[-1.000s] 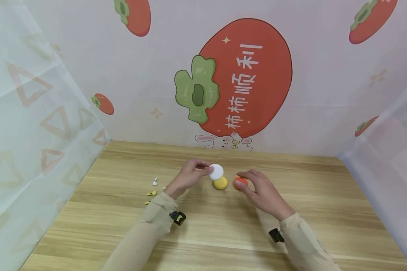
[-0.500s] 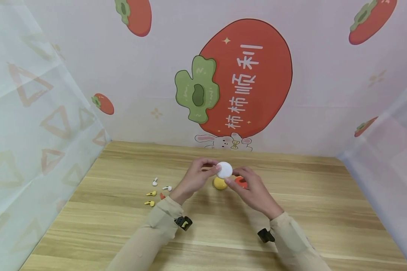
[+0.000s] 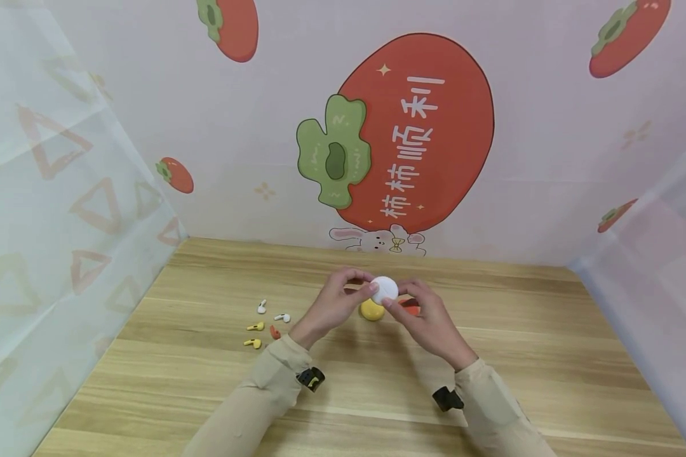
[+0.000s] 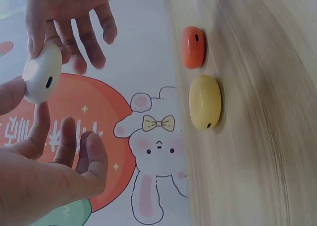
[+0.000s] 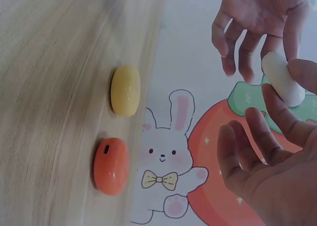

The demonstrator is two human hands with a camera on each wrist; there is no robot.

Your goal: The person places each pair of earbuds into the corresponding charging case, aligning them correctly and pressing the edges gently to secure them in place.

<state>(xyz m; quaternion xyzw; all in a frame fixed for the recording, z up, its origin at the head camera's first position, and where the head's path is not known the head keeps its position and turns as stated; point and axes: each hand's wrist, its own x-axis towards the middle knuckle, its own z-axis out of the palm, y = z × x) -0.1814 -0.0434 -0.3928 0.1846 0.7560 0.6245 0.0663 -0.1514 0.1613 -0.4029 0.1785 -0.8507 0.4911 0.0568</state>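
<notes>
A white round earbud charging case is held up off the table between both hands. My left hand pinches its left side between thumb and index finger. From the other side my right hand pinches it too, its remaining fingers spread loosely. In the left wrist view the white case looks closed and shows a dark port on its side. Below it, on the table, lie a yellow case and an orange case, the latter partly covered by my right hand in the head view.
Left of my left hand lie white earbuds, yellow earbuds and an orange earbud. The wooden table meets a printed back wall. Fabric side walls stand left and right.
The white case has moved right and is now pinched by both hands. My right hand has left the orange case and come left to the white one.
</notes>
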